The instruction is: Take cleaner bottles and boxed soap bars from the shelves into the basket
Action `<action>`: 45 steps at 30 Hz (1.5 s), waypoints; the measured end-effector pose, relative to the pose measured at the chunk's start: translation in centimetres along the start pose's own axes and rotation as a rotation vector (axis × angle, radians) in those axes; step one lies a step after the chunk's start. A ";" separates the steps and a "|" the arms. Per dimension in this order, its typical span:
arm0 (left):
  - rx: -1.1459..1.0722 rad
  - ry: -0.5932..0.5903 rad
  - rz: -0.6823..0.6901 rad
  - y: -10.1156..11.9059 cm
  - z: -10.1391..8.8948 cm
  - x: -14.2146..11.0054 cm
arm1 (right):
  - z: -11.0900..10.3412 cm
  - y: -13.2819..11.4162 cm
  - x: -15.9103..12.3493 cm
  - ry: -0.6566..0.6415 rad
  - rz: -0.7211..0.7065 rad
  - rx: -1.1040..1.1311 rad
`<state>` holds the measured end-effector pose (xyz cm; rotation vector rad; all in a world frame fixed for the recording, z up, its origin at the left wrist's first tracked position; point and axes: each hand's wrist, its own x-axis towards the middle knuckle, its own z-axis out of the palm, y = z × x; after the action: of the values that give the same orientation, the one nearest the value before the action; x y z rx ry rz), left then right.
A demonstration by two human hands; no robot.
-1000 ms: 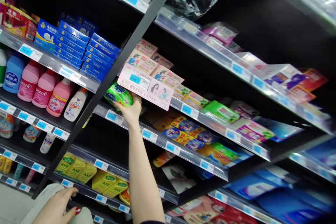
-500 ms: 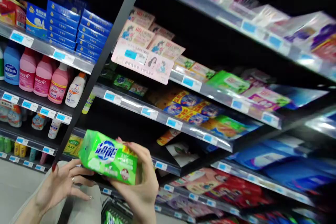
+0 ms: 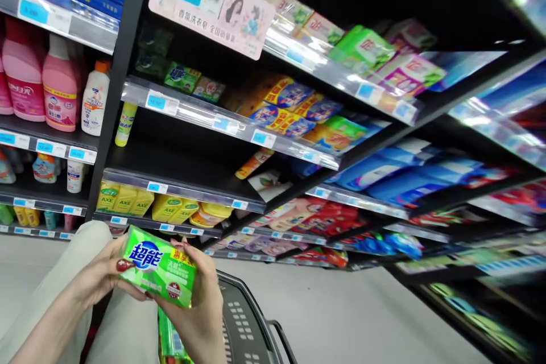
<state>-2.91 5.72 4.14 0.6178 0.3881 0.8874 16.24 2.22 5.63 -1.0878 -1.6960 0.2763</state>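
Note:
A green soap pack (image 3: 160, 267) with blue-and-white lettering is held up low in the view, in front of my knees. My left hand (image 3: 104, 273) grips its left end, the thumb with a dark red nail lying over the front. Around the right end my right hand (image 3: 202, 290) is wrapped, fingers on the top edge and thumb underneath. Below it, partly hidden by my right hand and wrist, another green package (image 3: 170, 336) shows beside the dark shopping basket (image 3: 249, 313).
Shelves rise ahead with yellow AXE bottles (image 3: 128, 199), soap packs (image 3: 362, 48) and blue bags (image 3: 384, 168). Pink bottles (image 3: 62, 91) stand on the left unit. A pink price sign (image 3: 213, 5) juts from a shelf edge. Grey floor (image 3: 333, 313) lies right of the basket.
My left hand was open beside the pack and has now closed on its left end. The pack has come lower and to the left. The view has tilted down, showing more basket and floor.

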 end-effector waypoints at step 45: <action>0.604 -0.048 0.344 0.8 0.1 -1.0 | 0.5 -0.8 -2.4 0.064 0.243 0.570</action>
<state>-3.91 5.30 4.75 1.2883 0.5203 1.0846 15.48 0.03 4.40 -0.8541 -1.3055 0.8164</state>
